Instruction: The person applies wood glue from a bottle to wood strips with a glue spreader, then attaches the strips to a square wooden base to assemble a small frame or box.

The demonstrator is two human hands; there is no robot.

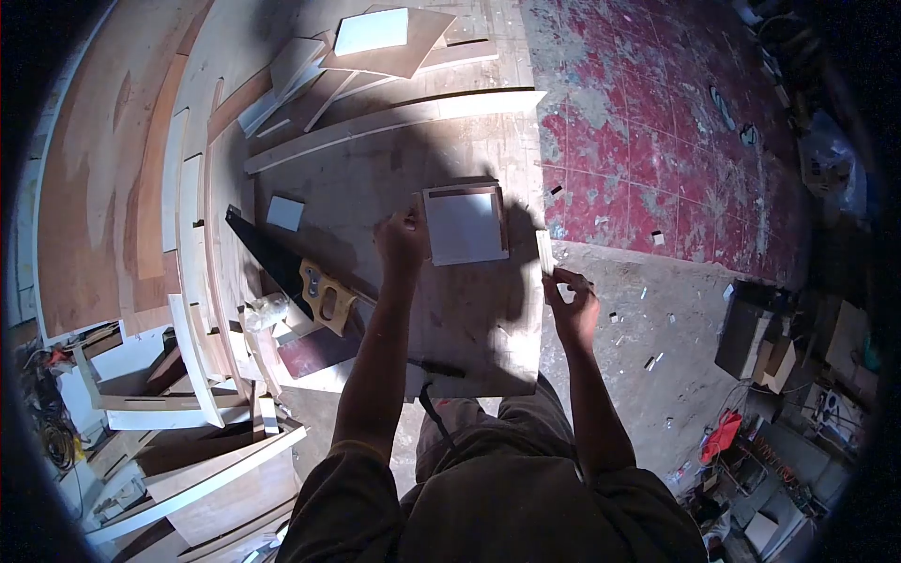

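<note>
A square box-like wooden piece with a white top [463, 228] lies on the workbench [375, 169]. Along its left side runs a thin wooden strip [420, 205]. My left hand [402, 242] is closed at this strip, the fingers pinched together and partly hidden. A narrow wooden slat [544, 251] stands out from my right hand [575, 305], which grips its lower end by the bench's right edge. Left of my left forearm lies a handsaw [324, 298] with a yellow handle and dark blade. A small white square [285, 213] rests near the blade's tip.
A long pale board [394, 122] crosses the bench's far part, with several panel offcuts [394, 52] piled behind it. Large wooden sheets [94, 188] stand at the left. Boards and scraps [216, 497] crowd the lower left. Boxes and tools [770, 347] line the right floor.
</note>
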